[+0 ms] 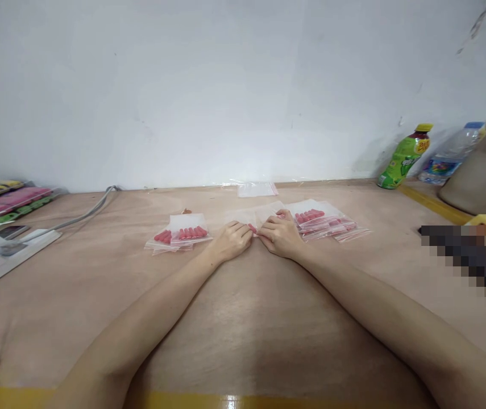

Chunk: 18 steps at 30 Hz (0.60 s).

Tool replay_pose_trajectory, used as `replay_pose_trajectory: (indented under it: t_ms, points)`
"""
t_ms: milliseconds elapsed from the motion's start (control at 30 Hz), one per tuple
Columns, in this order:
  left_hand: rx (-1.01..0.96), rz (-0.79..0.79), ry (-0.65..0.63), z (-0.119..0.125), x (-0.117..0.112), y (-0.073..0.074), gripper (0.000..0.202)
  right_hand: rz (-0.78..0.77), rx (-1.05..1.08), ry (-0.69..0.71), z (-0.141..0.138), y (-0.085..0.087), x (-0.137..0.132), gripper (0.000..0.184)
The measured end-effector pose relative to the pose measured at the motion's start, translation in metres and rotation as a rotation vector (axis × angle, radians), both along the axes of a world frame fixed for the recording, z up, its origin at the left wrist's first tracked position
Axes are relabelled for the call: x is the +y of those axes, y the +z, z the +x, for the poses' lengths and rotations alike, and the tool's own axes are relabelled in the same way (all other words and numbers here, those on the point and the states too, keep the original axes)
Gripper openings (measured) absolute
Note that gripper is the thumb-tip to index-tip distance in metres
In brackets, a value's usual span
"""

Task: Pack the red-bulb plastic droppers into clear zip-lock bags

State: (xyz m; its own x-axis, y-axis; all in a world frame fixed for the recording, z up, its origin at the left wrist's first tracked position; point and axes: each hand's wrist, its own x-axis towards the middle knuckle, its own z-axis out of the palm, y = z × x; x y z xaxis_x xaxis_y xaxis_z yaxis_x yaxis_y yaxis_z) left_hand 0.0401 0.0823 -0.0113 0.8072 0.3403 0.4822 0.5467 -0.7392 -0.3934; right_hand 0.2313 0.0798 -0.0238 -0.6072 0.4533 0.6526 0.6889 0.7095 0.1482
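Observation:
Both hands meet at a small clear plastic bag (243, 216) lying on the table, with a bit of red showing in it between them. My left hand (233, 241) has its fingers closed on the bag's near left edge. On the right side of the same bag, my right hand (280, 234) is closed with thumb and fingers pinching it. Left of my hands lie overlapping bags of red capsule-shaped pieces (192, 232). More such filled bags (310, 216) are piled just past my right hand. A flat clear bag (257, 189) rests near the wall.
At the far right stand a green drink bottle (400, 159), a clear water bottle (449, 156) and a beige container (473, 176). Packs of coloured pieces (12, 201), a grey cable (84, 215) and a white tray (16, 264) are on the left.

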Motion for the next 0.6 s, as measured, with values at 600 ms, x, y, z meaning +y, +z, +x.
replay_pose_trajectory:
  t_ms: [600]
  points:
    - [-0.229,0.012,0.208,-0.1,-0.027,0.008,0.026,-0.023,0.146,-0.134,0.032,-0.001,0.002,0.022]
